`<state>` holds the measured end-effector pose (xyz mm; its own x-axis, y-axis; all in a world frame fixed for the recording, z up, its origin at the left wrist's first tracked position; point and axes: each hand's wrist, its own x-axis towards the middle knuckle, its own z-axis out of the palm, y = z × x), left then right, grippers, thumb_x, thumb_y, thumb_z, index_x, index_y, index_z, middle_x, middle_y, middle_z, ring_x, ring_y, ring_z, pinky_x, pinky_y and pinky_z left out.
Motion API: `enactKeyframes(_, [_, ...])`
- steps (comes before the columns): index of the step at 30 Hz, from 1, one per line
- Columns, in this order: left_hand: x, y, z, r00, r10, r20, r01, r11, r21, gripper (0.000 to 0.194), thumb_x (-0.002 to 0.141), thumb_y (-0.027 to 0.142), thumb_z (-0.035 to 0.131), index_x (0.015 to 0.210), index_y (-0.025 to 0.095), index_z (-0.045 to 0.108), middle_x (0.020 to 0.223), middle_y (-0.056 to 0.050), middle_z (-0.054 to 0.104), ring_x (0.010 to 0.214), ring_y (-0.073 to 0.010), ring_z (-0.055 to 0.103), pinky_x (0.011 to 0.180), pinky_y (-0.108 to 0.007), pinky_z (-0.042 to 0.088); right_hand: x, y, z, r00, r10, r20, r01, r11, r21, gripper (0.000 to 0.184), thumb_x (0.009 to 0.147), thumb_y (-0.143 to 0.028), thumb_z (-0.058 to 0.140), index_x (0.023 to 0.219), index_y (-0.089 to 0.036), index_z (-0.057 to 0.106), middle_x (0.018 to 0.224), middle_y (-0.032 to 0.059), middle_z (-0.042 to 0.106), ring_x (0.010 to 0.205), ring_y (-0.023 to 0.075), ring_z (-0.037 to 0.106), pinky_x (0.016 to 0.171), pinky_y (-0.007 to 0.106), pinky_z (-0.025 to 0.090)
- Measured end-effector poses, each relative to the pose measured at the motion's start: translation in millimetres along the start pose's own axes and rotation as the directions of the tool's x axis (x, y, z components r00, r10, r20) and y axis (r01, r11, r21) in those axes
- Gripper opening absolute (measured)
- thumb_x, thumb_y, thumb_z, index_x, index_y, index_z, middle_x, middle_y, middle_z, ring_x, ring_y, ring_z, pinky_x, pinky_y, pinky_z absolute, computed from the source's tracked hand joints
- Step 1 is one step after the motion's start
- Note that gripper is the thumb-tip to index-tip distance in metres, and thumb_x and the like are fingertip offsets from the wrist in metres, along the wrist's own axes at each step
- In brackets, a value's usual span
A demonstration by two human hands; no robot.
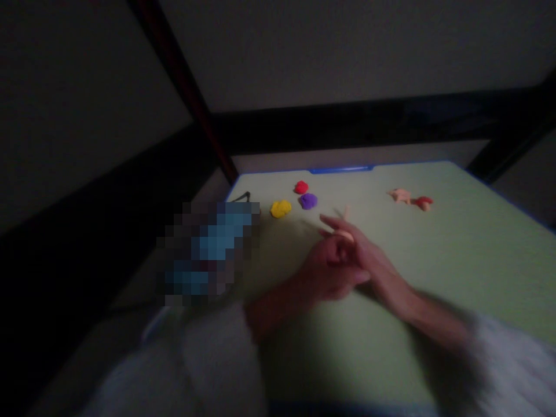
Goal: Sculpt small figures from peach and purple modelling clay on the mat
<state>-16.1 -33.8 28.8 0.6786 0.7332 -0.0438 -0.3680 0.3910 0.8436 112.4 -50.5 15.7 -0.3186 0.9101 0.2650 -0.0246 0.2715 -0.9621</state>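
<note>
A: Left of the hands?
B: Yellow lump (280, 208), red lump (300, 186), purple lump (308, 200) lie apart on the mat (478, 255), colours unmixed.
A: And the hands?
B: Left hand (324, 272) and right hand (362, 255) press together, seemingly rolling a peach piece (345, 234) between the fingers; grip too blurred to tell. A peach-red figure (410, 198) lies far right.

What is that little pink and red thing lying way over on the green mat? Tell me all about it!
The little figure looks like soft modelling dough. One end is pale pink and lumpy, the other red and rounded, pressed together into one piece. It lies flat on the green mat, near the far edge, toward the right. Nothing touches it; both hands are well away. The picture is too blurry to tell its exact shape.
</note>
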Motion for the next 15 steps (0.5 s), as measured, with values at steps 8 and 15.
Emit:
enactKeyframes(8, [-2.6,5.0,-12.7,0.977,-0.041,0.209,0.107,0.942,-0.318,0.036,0.057,0.021,0.074,0.062,0.019,0.039,0.042,0.011,0.026,0.029,0.001,0.014,0.028,-0.017,0.007,11.5,-4.4,-13.2,0.989,-0.003,0.145,-0.054,0.92,0.387,0.035,0.093,-0.033,0.044,0.127,-0.032,0.05,0.136,0.0014,0.051,0.126,0.0198,0.045,0.105,0.04,0.033])
enactKeyframes(15, [-5.1,-0.4,-16.7,0.971,-0.097,0.22,0.171,0.922,-0.347,0.042,0.052,0.031,0.077,0.061,0.019,0.038,0.043,0.01,0.026,0.031,0.0,0.009,0.027,-0.019,0.003,12.7,-2.9,-16.0,0.991,-0.056,0.119,0.018,0.953,0.301,0.027,0.089,-0.023,0.053,0.114,-0.027,0.063,0.124,0.0015,0.061,0.113,0.0146,0.057,0.099,0.029,0.042])
